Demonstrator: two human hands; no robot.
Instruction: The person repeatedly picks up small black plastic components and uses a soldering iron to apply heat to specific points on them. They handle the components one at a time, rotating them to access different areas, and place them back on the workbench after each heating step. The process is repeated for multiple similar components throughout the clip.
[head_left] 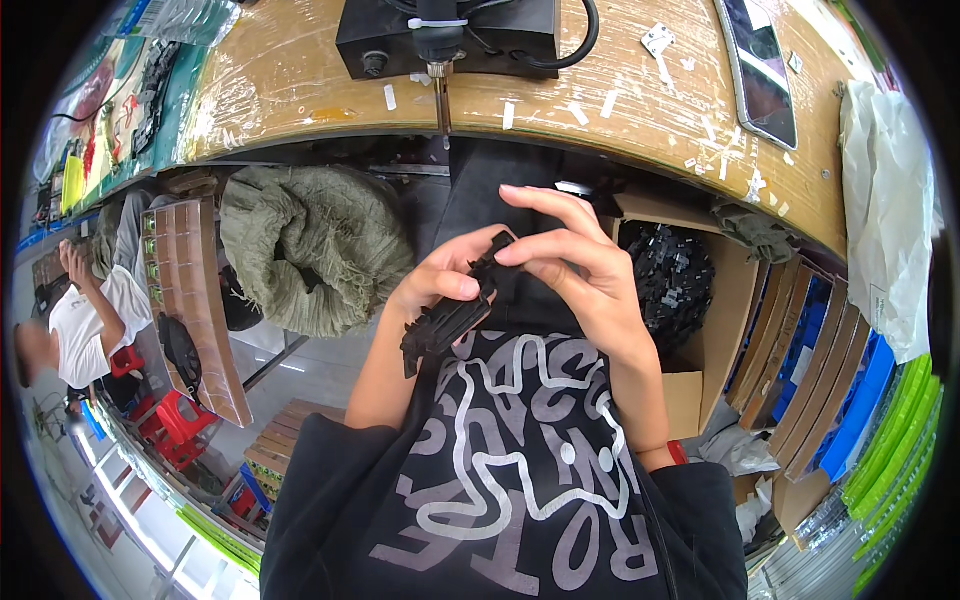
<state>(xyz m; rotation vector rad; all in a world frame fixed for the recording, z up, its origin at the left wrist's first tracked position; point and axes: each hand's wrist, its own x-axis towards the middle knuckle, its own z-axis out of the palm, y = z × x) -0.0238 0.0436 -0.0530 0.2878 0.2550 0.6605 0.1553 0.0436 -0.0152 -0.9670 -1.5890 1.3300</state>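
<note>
A long black plastic part (445,322) lies across my lap, and my left hand (437,285) is closed around its middle. My right hand (575,270) pinches the part's upper end between thumb and fingertips, with the index finger stretched out above. Both hands meet in front of my black printed shirt, just below the edge of the wooden workbench (300,90). The part's lower end sticks out to the left under my left palm.
A cardboard box (715,330) full of black plastic parts (668,280) stands to my right. On the bench sit a black box with a screwdriver tool (442,70) and a phone (760,65). An olive cloth (300,245) hangs left. Another person (85,320) sits far left.
</note>
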